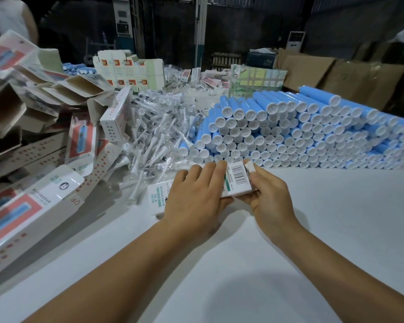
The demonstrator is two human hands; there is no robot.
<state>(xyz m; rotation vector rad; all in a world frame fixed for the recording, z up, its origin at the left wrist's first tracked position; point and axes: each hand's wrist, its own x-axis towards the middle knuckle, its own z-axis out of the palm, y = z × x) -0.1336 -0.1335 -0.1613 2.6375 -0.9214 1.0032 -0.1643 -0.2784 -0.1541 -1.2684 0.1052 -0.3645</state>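
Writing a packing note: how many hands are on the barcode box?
2. The left hand covers the middle of the box, fingers over its far edge; the right hand holds the barcode end, thumb by the end flap. No other hand shows.

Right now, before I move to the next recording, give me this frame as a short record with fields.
activity: probably closing the end flap of a product box
carton: white, barcode label facing up, green print on its side
left hand: grips the carton across its middle
right hand: fingers pinch the barcode end at the flap
table: white surface
behind the hands: heap of bagged brush heads
right side: stacked blue tubes with white caps
left side: pile of printed boxes, some open
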